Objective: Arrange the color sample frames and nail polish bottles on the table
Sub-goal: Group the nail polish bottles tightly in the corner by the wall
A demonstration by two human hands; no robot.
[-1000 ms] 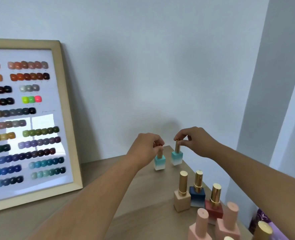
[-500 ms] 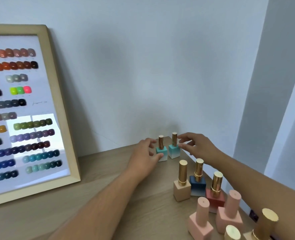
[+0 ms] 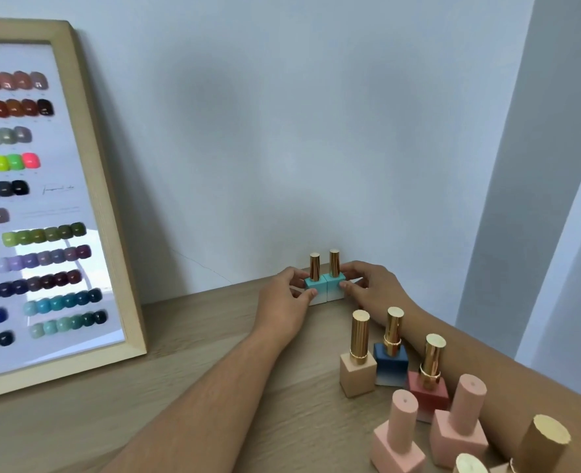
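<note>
Two small square turquoise nail polish bottles with tall gold caps (image 3: 324, 285) stand upright and touching at the far corner of the pale wood surface (image 3: 193, 339), near the wall. The left hand (image 3: 284, 302) pinches the left bottle's base between thumb and fingers; the right hand (image 3: 371, 290) grips the right bottle's base likewise. Such bottles are judged rigid, smooth, fairly light and top-heavy, so the low square base is the steadier hold. A large wood-framed colour sample board (image 3: 43, 206) leans against the wall at left; more bottles, beige, blue, red and pink (image 3: 398, 380), stand nearer.
</note>
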